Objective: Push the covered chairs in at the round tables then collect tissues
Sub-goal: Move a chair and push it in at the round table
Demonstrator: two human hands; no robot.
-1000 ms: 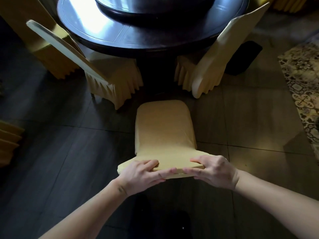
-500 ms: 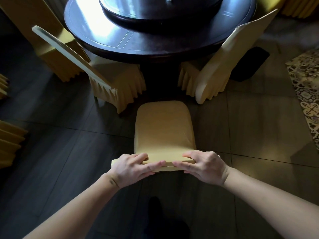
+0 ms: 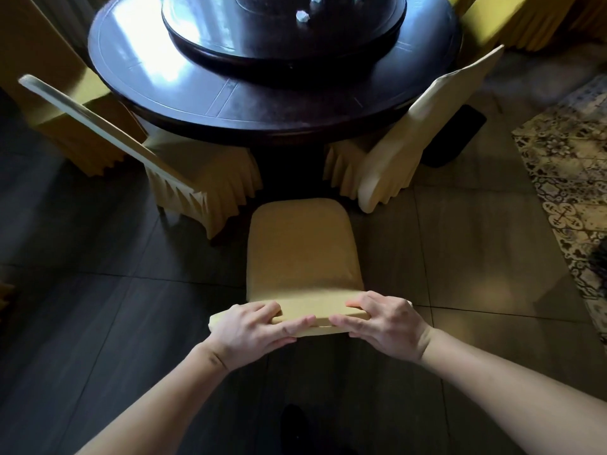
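A chair in a yellow cover (image 3: 300, 251) stands right in front of me, its seat pointing at the dark round table (image 3: 230, 103). My left hand (image 3: 253, 330) and my right hand (image 3: 387, 323) both grip the top of its backrest, fingers curled over the edge. A dark turntable (image 3: 285, 44) sits on the table. Small crumpled white tissues (image 3: 303, 16) lie on the turntable near the top of the view.
Two more covered chairs flank mine: one at the left (image 3: 197, 178) and one at the right (image 3: 414, 136), both tucked at the table's edge. More yellow covers show at the far left and top right. A patterned rug (image 3: 571, 178) lies at the right on the dark tiled floor.
The chair has slid forward toward the table with both hands still on its backrest. More of the tabletop and the tissues have come into view.
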